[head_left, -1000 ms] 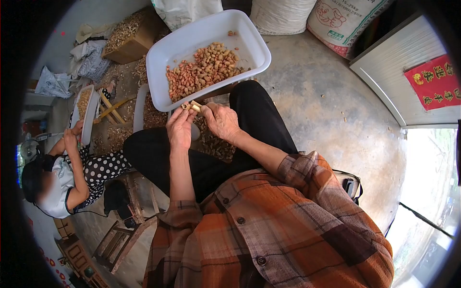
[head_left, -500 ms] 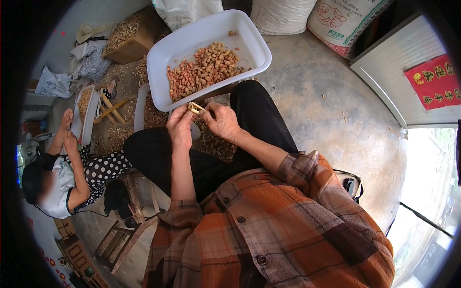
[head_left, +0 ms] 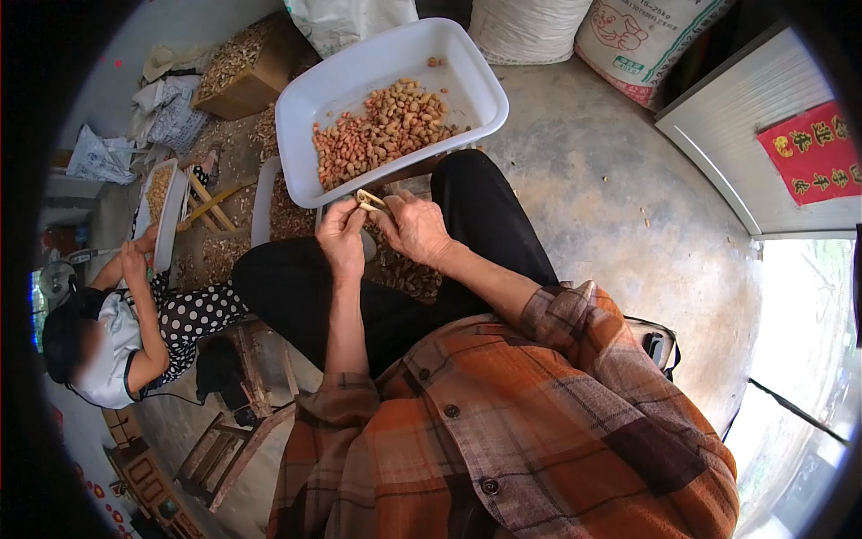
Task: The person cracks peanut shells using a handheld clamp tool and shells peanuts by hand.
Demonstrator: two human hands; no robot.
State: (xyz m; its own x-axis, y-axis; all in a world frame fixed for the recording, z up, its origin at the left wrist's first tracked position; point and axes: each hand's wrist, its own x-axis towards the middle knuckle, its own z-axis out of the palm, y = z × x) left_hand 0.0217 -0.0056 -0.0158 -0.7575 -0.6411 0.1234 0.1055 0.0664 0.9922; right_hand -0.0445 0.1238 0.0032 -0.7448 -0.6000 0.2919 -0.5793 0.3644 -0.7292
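My right hand [head_left: 415, 226] is closed around a small pale wooden clamp [head_left: 371, 198], its two arms apart in a narrow V toward my left fingers. My left hand [head_left: 343, 241] is pinched at the clamp's tip; whatever it holds, if anything, is too small and hidden to name. Just beyond both hands stands a white plastic tub [head_left: 301, 135], tilted in view. Inside it lie unshelled peanuts [head_left: 413, 106] and a spread of reddish shelled kernels [head_left: 337, 153].
Peanut shells [head_left: 404, 274] cover the floor between my legs. To the left sits a co-worker [head_left: 117, 332] beside another white tub [head_left: 168, 220]. A cardboard box [head_left: 247, 94] full of shells and white sacks [head_left: 525, 31] stand at the back. A wooden stool [head_left: 238, 449] is lower left.
My left hand has shifted slightly right and down, and the clamp has turned a little between my hands. The co-worker's hands have moved closer together, near their tub.
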